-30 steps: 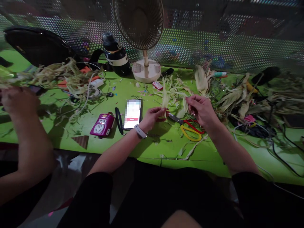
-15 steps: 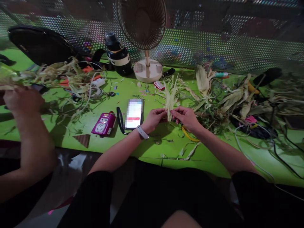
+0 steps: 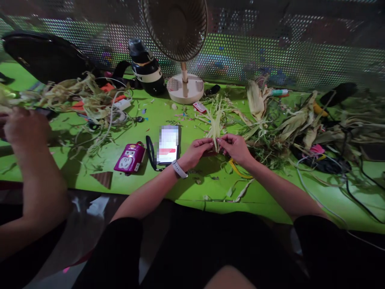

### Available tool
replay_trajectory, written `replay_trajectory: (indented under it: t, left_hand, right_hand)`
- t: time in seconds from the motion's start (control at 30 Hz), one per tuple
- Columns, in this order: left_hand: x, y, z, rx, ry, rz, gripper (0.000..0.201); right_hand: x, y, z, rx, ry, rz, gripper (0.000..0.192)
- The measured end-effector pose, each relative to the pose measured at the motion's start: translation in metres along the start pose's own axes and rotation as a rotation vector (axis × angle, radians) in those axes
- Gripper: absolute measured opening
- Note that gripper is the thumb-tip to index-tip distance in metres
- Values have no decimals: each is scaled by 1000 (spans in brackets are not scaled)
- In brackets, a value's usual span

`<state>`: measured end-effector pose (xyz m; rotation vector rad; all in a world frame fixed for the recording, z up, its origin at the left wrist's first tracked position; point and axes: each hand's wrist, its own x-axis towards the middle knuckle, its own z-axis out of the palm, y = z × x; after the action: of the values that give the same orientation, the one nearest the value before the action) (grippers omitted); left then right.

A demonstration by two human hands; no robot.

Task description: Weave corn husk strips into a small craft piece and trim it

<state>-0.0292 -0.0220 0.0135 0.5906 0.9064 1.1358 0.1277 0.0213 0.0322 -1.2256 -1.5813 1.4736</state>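
A: What is held in the hands?

B: A bundle of pale corn husk strips (image 3: 215,127) is pinched upright at its base between the left hand (image 3: 197,149) and the right hand (image 3: 234,147), just above the green tabletop (image 3: 186,188). Both grips are pressed together on the husk.

A: What has changed?

B: A second ago the hands were apart — the right one holding a separate strip. Now they are brought together, and the strips appear gathered into one bundle.

A: What is nearby?

B: A phone (image 3: 168,149) is lying just left of the left hand, and a purple power strip (image 3: 130,158) beyond it. Yellow scissor handles (image 3: 237,170) are seen under the right wrist. A fan (image 3: 180,48) stands behind. At far left, another person's hand (image 3: 24,130) is seen among a husk pile (image 3: 78,96).
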Motion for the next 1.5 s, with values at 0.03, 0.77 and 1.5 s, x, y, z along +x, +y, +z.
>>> replay_trajectory:
  t: [0.03,0.77,1.5]
  left_hand:
    - [0,-1,0,-15,25,0,28]
    - [-4,-4,-1,395,-67,195,21]
    - [-3,44,-12,-3,274,409,12]
  right_hand:
    - [0,0,0,0,1,-2,43]
    - [1,-2,-6,349,-56,66,38]
    - [19,8,-26,-327,18,-363,25]
